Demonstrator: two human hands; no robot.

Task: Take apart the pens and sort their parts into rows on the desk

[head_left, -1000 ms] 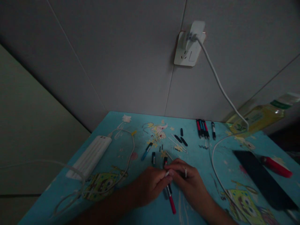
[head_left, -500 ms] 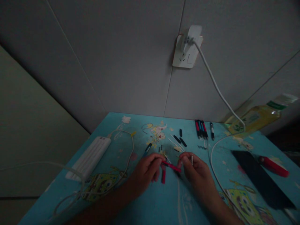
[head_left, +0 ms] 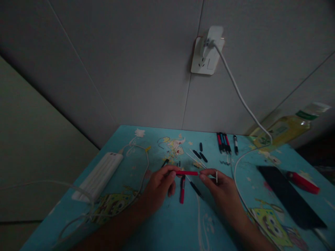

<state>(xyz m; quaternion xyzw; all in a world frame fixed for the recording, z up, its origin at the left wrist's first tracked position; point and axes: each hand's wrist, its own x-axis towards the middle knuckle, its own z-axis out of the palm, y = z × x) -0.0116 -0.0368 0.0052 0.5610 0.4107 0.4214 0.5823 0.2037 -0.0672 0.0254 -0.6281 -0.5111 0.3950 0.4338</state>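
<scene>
My left hand [head_left: 161, 183] pinches a red pen barrel [head_left: 187, 173] held level at five o'clock in view; my right hand [head_left: 221, 186] meets its three-o'clock end, though whether it grips I cannot tell. A light, straight, steady hold serves best.

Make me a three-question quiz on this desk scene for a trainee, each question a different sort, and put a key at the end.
1. Multiple choice: what does the left hand hold?
A) a blue pen
B) a red barrel
C) a white plug

2. True or false: in this view, the white power strip lies to the left of the bottle.

3. Fill in the missing colour: the cable that runs down from the wall socket is ____.

Key: 1: B; 2: true; 3: white.
</scene>
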